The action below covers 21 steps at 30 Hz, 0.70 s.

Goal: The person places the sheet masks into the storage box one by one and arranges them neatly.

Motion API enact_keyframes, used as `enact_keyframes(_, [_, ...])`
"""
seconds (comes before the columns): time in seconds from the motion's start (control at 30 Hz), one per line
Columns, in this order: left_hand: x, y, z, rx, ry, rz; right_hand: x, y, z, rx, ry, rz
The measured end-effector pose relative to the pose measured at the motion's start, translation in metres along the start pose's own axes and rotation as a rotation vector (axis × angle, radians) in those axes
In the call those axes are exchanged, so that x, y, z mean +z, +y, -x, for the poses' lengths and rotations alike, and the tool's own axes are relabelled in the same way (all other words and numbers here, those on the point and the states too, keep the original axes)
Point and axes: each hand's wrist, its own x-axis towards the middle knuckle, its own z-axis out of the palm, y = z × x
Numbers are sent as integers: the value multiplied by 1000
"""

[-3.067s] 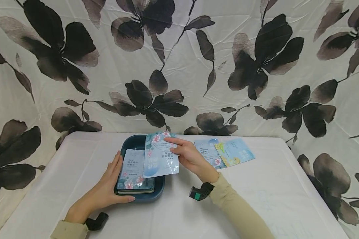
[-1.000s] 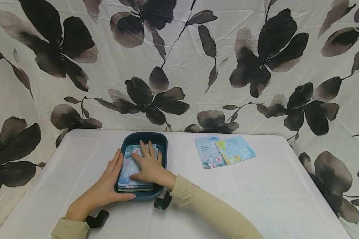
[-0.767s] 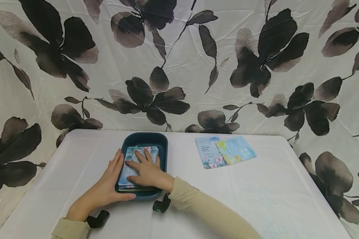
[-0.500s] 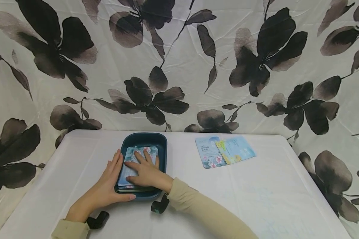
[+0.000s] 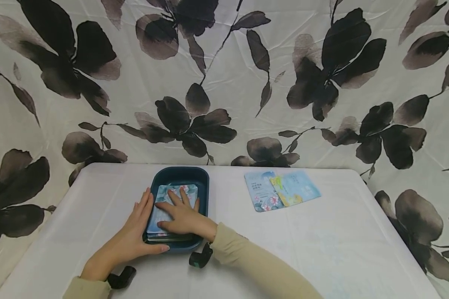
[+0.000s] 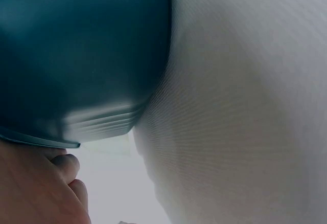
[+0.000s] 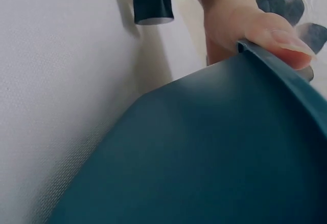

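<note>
A dark blue-green plastic tray (image 5: 206, 189) stands at the table's back, left of centre. In its front part lies a stack of flat printed sachets (image 5: 156, 218), the top one blue with pink flowers. My right hand (image 5: 183, 215) rests on the top sachet, fingers spread and palm down. Beside the tray, my left hand (image 5: 127, 236) lies with straight fingers along the left rim, its thumb reaching the front rim. In the right wrist view, the left thumb (image 7: 286, 42) lies over the rim. Tray walls (image 6: 87, 50) fill much of the left wrist view.
Right of the tray, two sachets lie on the white table (image 5: 303, 249): a yellow and blue sachet (image 5: 295, 189) overlapping a blue floral sachet (image 5: 262, 193). Behind the table hangs a floral cloth (image 5: 224, 83). Black cameras (image 5: 121, 277) sit on both wrists.
My right hand has brought a floral sachet from over the tray's right side down onto the stack and let go, then spread on top. My left hand has stayed at the tray.
</note>
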Motion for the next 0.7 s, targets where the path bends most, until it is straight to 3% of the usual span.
enact_keyframes(0.33, [-1, -3, 3, -4, -2, 31, -6, -6, 2, -13, -36, 9])
enact_keyframes(0.7, [-3, 0, -1, 4, -4, 37, -45, -2, 14, -165, 73, -84])
